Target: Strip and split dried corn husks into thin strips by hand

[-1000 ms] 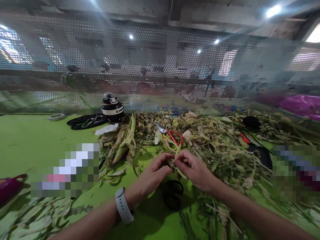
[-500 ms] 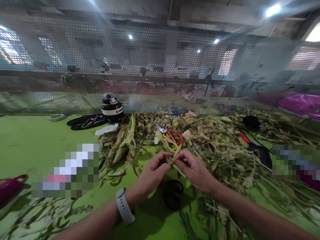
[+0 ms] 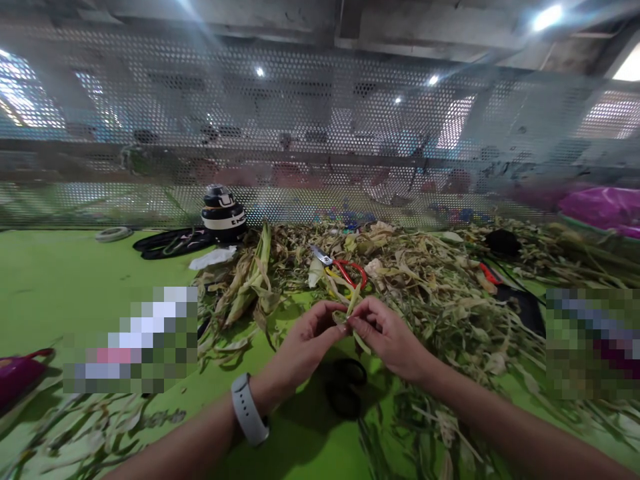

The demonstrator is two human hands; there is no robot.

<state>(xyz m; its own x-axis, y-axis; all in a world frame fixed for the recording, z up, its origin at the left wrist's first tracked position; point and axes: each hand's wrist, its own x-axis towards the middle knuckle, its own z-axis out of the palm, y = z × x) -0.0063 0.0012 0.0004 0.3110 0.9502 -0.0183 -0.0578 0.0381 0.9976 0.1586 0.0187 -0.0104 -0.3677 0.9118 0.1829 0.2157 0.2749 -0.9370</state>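
Note:
Between my fingertips is a pale green strip of husk [image 3: 353, 301], bent into a small loop at its left, with one end pointing up and another trailing down. My left hand [image 3: 316, 335] pinches it between thumb and fingers, a light grey band on that wrist. From the other side my right hand [image 3: 383, 331] grips the same strip, thumb against forefinger. The tips of both hands almost touch. Just beyond them, red-handled scissors [image 3: 350, 272] lie on the pile of dry husks [image 3: 430, 267]. Under my hands sits a dark pair of ring-shaped handles [image 3: 345, 390], partly in shadow.
A bundle of whole husks [image 3: 253, 280] lies left of the scissors. Behind it stand a black-and-white container [image 3: 224, 217], a black flat case [image 3: 173, 243] and a tape roll [image 3: 114, 234]. A perforated screen [image 3: 300, 147] borders the green table [image 3: 60, 267]. Purple plastic [image 3: 603, 208] shows far right.
My fingertips have shifted slightly on the husk strip, and my left thumb has moved a little to the right, closer to my right fingers. The rest stays put.

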